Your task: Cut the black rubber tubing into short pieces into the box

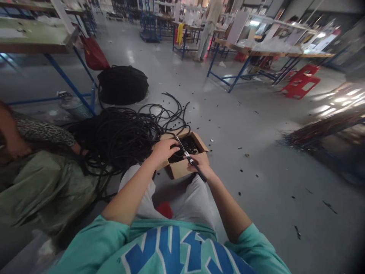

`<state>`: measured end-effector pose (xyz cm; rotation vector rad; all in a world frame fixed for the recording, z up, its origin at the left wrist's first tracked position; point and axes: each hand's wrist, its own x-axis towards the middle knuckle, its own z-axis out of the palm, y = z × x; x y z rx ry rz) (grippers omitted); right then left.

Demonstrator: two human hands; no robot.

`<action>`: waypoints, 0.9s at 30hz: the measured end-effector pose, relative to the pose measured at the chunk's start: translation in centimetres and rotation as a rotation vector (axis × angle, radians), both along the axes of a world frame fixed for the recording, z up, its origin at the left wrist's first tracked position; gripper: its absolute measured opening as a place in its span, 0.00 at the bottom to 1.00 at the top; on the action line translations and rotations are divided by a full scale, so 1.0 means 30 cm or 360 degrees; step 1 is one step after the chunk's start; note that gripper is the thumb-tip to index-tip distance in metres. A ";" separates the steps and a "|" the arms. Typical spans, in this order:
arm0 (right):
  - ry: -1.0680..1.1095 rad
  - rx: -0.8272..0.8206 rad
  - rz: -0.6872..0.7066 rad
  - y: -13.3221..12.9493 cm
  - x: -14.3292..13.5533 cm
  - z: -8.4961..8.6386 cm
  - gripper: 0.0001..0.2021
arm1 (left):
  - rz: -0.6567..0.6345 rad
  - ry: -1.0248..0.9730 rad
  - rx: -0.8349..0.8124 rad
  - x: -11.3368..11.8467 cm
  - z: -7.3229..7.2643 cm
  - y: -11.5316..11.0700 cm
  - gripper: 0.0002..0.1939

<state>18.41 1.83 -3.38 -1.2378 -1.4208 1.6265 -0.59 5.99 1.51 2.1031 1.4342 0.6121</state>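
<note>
My right hand [200, 167] is wrapped round the black handle of a pair of shears [188, 156], whose slim metal blade points away from me and to the left. My left hand [165, 149] is close to the blade, fingers bent and pinched round a black tube [177, 148]; the exact grip is partly hidden. Both hands are over an open cardboard box [182, 172] between my knees. Small black cut pieces [190, 144] lie inside it. Left of the box, a large tangle of black tubing [119, 131] spreads over the floor.
At the left sits another person, whose hand [78, 148] reaches to the tubing. A black bundle [123, 84] stands behind it, near a blue-legged table [34, 47]. Black scraps dot the grey floor [256, 152]. Red stools [302, 82] and a standing person [211, 26] are farther off.
</note>
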 end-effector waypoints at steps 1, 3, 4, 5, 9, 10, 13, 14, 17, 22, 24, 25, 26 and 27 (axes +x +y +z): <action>-0.0032 -0.0004 -0.0030 0.007 -0.003 -0.005 0.24 | 0.0003 0.0026 0.0007 0.000 -0.008 0.012 0.10; -0.0120 0.0003 -0.0093 0.024 -0.009 -0.023 0.23 | 0.0033 0.0074 0.0006 0.003 -0.031 0.042 0.11; -0.0169 0.0015 -0.0124 0.035 -0.012 -0.035 0.23 | 0.0048 0.0094 0.0000 0.006 -0.046 0.059 0.11; -0.0217 0.0034 -0.0153 0.047 -0.014 -0.049 0.23 | 0.0056 0.0107 -0.0009 0.009 -0.063 0.076 0.12; -0.0388 0.0060 -0.0218 0.105 -0.013 -0.111 0.23 | 0.0011 0.0111 -0.0041 0.016 -0.133 0.139 0.17; -0.0413 0.0054 -0.0219 0.118 -0.011 -0.124 0.23 | 0.0011 0.0121 -0.0053 0.016 -0.147 0.152 0.17; -0.0433 0.0029 -0.0208 0.146 -0.009 -0.150 0.22 | 0.0049 0.0182 -0.0095 0.014 -0.180 0.181 0.15; -0.0432 0.0018 -0.0205 0.151 -0.009 -0.154 0.22 | 0.0062 0.0202 -0.0103 0.013 -0.187 0.187 0.14; -0.0394 -0.0060 -0.0209 0.155 -0.013 -0.158 0.22 | 0.0112 0.0245 -0.0104 0.015 -0.198 0.197 0.14; -0.0265 -0.0182 -0.0212 0.151 -0.012 -0.159 0.23 | 0.0166 0.0310 -0.0083 0.020 -0.192 0.198 0.13; -0.0184 -0.0193 -0.0190 0.154 -0.010 -0.156 0.24 | 0.0181 0.0344 -0.0063 0.024 -0.186 0.194 0.12; -0.0139 -0.0199 -0.0171 0.157 -0.009 -0.153 0.24 | 0.0186 0.0368 -0.0048 0.026 -0.183 0.190 0.12; -0.0109 -0.0199 -0.0152 0.161 -0.008 -0.149 0.25 | 0.0186 0.0394 -0.0025 0.028 -0.180 0.185 0.12; -0.0109 -0.0192 -0.0136 0.166 -0.007 -0.145 0.25 | 0.0178 0.0421 0.0006 0.030 -0.178 0.180 0.12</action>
